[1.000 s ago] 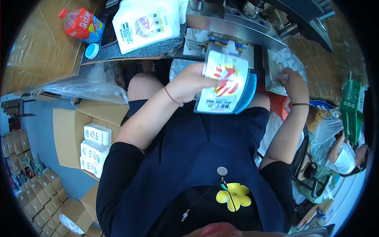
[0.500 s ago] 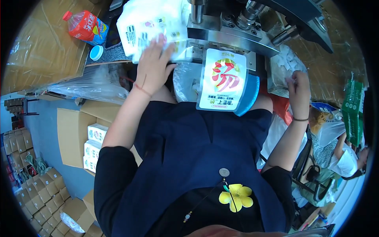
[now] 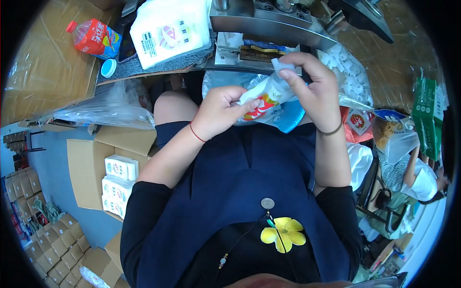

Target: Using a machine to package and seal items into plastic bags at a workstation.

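1. Drink bottle (image 3: pixel 97 41): big pale letters on its red and blue label.
2. Top white pouch on the pile (image 3: pixel 170 36): a few big dark letters, a pinkish round picture and tiny print.
3. Bent pouch (image 3: pixel 260 105): part of a big red sign.
4. White packs (image 3: pixel 116 187): print too small to read.

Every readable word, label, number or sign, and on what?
Print, not copied, stands on:
Red-blue plastic bottle: white characters.
Stacked white plastic pouches: dark print, partly tiny.
Held white-red plastic pouch: bent, unreadable.
Green rectangular package: too small.
White rectangular packs: too small.
Elsewhere: too small.
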Available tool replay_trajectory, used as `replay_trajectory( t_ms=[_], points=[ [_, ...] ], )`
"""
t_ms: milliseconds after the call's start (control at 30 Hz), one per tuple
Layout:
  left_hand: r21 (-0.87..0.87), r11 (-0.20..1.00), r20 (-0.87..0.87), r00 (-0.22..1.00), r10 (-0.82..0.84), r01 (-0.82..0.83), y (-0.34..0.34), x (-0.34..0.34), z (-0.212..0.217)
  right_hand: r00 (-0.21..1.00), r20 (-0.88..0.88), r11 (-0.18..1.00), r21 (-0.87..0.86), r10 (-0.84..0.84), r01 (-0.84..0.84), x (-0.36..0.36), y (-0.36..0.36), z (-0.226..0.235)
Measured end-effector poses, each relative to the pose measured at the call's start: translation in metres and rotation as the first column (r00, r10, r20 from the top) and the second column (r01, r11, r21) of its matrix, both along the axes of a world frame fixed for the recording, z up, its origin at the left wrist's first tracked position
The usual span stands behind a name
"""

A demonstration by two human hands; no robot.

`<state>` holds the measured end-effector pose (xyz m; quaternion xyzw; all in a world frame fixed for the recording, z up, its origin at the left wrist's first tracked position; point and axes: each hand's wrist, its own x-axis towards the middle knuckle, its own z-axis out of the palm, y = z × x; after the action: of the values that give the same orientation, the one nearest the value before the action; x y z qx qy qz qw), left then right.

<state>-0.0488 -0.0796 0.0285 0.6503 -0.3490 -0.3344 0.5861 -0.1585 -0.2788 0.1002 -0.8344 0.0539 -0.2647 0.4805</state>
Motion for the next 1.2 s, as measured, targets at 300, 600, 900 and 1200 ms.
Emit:
replay_trajectory(
  t_ms=[300, 600, 900, 1200],
  points=[
    [-0.12, 0.937, -0.649, 0.688, -0.325, 0.329, -0.014, -0.024, -0.005, 0.973, -0.222, 0.873, -0.484, -0.06, -0.057, -0.019, -0.035, 0.006],
    [-0.096, 0.994, -0.73, 0.676, -0.105, 0.05, -0.03, 0.034, -0.004, 0.845, -0.334, 0.674, -0.738, -0.418, 0.041, -0.02, -0.124, -0.052],
    [0.104, 0.747, 0.993, 0.113, -0.039, -0.657, 0.024, 0.12, -0.018, 0.86, -0.014, 0.502, -0.817, -0.511, 0.284, -0.043, -0.106, -0.042],
    [-0.084, 0.925, 0.379, 0.847, 0.373, -0.371, 0.048, 0.064, -0.001, 0.988, -0.152, 0.935, -0.354, -0.026, -0.03, -0.029, -0.038, -0.03]
  ],
)
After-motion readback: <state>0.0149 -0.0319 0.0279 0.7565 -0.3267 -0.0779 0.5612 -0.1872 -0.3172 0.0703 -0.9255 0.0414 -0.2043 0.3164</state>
